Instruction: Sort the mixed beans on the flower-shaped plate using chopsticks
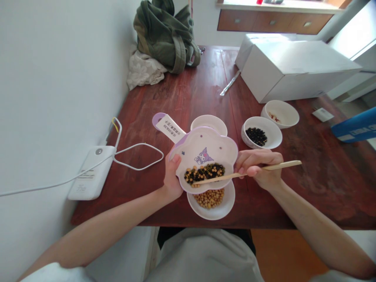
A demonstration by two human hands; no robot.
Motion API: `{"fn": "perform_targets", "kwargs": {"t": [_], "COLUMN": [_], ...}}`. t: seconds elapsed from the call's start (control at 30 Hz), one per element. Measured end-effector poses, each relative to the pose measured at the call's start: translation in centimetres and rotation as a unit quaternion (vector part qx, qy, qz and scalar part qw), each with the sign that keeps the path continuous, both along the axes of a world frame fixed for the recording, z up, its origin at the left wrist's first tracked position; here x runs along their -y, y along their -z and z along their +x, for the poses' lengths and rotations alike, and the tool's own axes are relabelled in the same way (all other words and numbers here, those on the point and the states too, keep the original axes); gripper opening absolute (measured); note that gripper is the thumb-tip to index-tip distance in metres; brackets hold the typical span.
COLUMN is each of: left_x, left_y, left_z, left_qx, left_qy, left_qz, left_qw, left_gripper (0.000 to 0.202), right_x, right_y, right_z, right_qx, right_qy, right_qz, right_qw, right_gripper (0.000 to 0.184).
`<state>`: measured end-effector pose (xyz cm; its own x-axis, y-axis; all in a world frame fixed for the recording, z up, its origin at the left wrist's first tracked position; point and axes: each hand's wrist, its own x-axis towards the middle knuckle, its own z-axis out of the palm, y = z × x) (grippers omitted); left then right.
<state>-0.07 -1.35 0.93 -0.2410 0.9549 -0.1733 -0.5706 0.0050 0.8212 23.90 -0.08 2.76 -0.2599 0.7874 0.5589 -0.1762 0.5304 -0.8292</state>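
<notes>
My left hand [173, 176] grips the left rim of a white flower-shaped dish [211, 145] with a purple edge, a cartoon figure and a labelled handle [172, 128]. The dish is tilted towards me, and mixed black, green and yellow beans [205, 172] lie along its near side. In my right hand [260, 166], at the dish's right edge, is a light wooden chopstick [283, 165]; its tip rests among the beans. I cannot tell whether a second stick lies behind it. Directly below the dish, partly hidden, a white bowl [211, 213] holds yellow beans [210, 199].
Another white bowl [209, 121] stands behind the dish. To the right are a bowl of black beans [256, 136] and a bowl [280, 111] with a few reddish pieces. A white box [296, 66], green bag [170, 35], white power bank [92, 172] with cable and blue object [355, 125] surround them.
</notes>
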Motion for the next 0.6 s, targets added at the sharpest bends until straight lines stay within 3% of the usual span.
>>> {"fn": "perform_targets", "kwargs": {"t": [0.4,0.6], "left_x": [-0.28,-0.4], "left_y": [0.18,-0.54], "left_z": [-0.21,0.05], "left_qx": [0.012,-0.017], "left_qy": [0.04,0.053], "left_qz": [0.022,0.037], "left_qw": [0.999,0.998], "left_gripper": [0.047,0.045], "right_x": [-0.02,-0.26], "right_y": [0.78,0.31], "right_z": [-0.12,0.61], "right_qx": [-0.061,-0.085], "right_qy": [-0.029,0.021], "right_qz": [-0.062,-0.045], "right_qw": [0.996,0.995], "right_gripper": [0.032,0.032]}}
